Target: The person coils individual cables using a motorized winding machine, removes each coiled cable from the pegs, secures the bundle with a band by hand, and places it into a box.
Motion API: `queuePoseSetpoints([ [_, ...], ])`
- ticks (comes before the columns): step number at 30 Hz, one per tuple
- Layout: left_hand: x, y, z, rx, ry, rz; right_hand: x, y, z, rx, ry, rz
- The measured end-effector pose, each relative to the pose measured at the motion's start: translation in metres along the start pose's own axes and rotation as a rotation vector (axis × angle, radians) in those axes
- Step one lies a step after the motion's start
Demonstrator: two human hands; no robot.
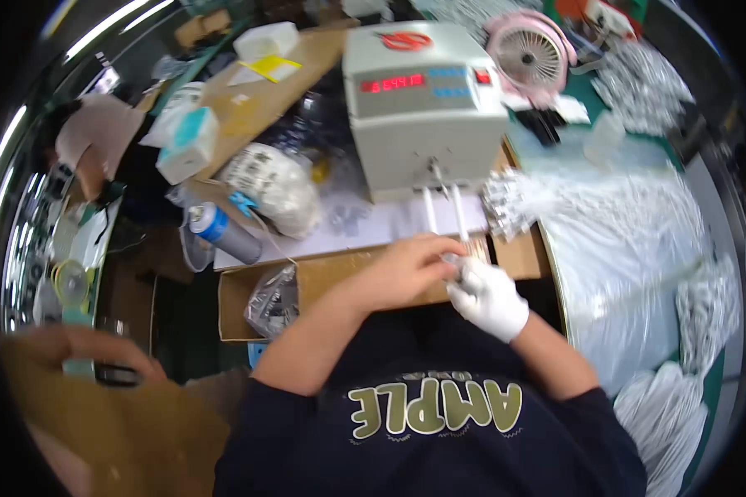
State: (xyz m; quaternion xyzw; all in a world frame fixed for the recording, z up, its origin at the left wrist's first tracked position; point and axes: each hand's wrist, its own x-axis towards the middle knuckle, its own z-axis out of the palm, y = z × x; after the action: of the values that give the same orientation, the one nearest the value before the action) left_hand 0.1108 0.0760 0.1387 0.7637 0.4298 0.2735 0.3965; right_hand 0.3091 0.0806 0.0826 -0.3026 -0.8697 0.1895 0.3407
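Observation:
My left hand [410, 269] is bare, its thumb and fingers pinched together right beside my right hand [489, 300], which wears a white glove. The gloved fingers are closed too. Whatever lies between the two hands is small, partly covered and blurred. Just above them, two white strips [459, 214] that look like cable or rods come down from the front of a grey benchtop machine [427, 124]. A metal fitting [436, 168] sits on that front, and a red digital display [394, 84] is lit above it.
Bundles of white cables [597, 203] lie on the right. A cardboard box [340, 273] holds a plastic bag [273, 302] before me. A spray can [224, 234], a stuffed plastic bag [272, 189] and a pink fan [529, 56] stand around. Another person [99, 141] is at left.

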Motion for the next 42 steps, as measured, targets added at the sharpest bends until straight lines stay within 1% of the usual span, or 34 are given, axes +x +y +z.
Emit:
queuePoseSetpoints([
  [2, -0.007, -0.002, 0.001, 0.074, 0.017, 0.167, 0.005, -0.005, -0.013, -0.128, -0.145, 0.140],
  [4, -0.012, -0.001, 0.004, 0.112, 0.048, 0.223, 0.008, -0.002, -0.017, -0.226, -0.190, 0.107],
  [8, -0.022, -0.003, 0.012, 0.226, 0.041, 0.273, 0.015, -0.011, -0.019, -0.308, -0.409, 0.171],
  [9, -0.024, -0.006, 0.015, 0.252, 0.057, 0.269, 0.015, -0.010, -0.017, -0.248, -0.435, 0.179],
  [11, -0.030, -0.014, 0.024, 0.306, 0.088, 0.257, 0.013, -0.012, -0.010, -0.098, -0.489, 0.264],
  [12, -0.033, -0.017, 0.026, 0.262, 0.135, 0.200, 0.014, -0.013, -0.007, -0.025, -0.514, 0.303],
  [14, -0.038, -0.021, 0.030, 0.172, 0.233, 0.083, 0.012, -0.011, -0.002, 0.029, -0.404, 0.318],
  [16, -0.042, -0.025, 0.042, 0.149, 0.311, 0.099, 0.010, -0.011, 0.003, 0.088, -0.290, 0.334],
  [17, -0.043, -0.028, 0.046, 0.141, 0.348, 0.109, 0.010, -0.009, 0.004, 0.008, -0.346, 0.325],
  [20, -0.047, -0.035, 0.053, 0.109, 0.323, 0.045, 0.014, -0.014, 0.003, -0.059, -0.504, 0.326],
  [23, -0.048, -0.037, 0.053, 0.101, 0.401, 0.046, 0.011, -0.019, 0.008, -0.110, -0.343, 0.307],
  [26, -0.050, -0.028, 0.058, 0.294, 0.511, 0.245, 0.016, -0.020, 0.001, -0.129, -0.287, 0.227],
  [27, -0.051, -0.028, 0.058, 0.337, 0.480, 0.304, 0.016, -0.016, 0.000, -0.123, -0.363, 0.211],
  [30, -0.054, -0.026, 0.059, 0.341, 0.412, 0.266, 0.015, -0.010, 0.000, 0.393, -0.618, 0.509],
  [31, -0.054, -0.028, 0.060, 0.333, 0.421, 0.248, 0.011, -0.006, 0.007, 0.260, -0.512, 0.345],
  [33, -0.053, -0.033, 0.062, 0.318, 0.436, 0.216, 0.012, -0.010, 0.008, -0.082, -0.503, 0.222],
  [34, -0.053, -0.034, 0.062, 0.246, 0.463, 0.137, 0.014, -0.013, 0.008, -0.253, -0.490, 0.162],
  [36, -0.054, -0.036, 0.060, 0.097, 0.507, -0.007, 0.014, -0.024, 0.001, -0.178, -0.190, 0.117],
  [37, -0.052, -0.043, 0.065, -0.484, 0.506, -0.236, 0.014, -0.027, -0.002, -0.150, -0.040, 0.092],
  [38, -0.051, -0.045, 0.067, -0.634, 0.461, -0.131, 0.013, -0.028, -0.003, -0.089, -0.044, 0.100],
  [40, -0.052, -0.034, 0.068, -0.903, 0.373, -0.242, 0.010, -0.030, -0.004, 0.035, -0.063, 0.116],
  [41, -0.054, -0.028, 0.068, -0.941, 0.362, -0.280, 0.007, -0.026, 0.007, -0.030, 0.015, 0.034],
  [42, -0.055, -0.022, 0.067, -0.972, 0.352, -0.319, 0.008, -0.027, 0.009, -0.046, -0.028, 0.041],
])
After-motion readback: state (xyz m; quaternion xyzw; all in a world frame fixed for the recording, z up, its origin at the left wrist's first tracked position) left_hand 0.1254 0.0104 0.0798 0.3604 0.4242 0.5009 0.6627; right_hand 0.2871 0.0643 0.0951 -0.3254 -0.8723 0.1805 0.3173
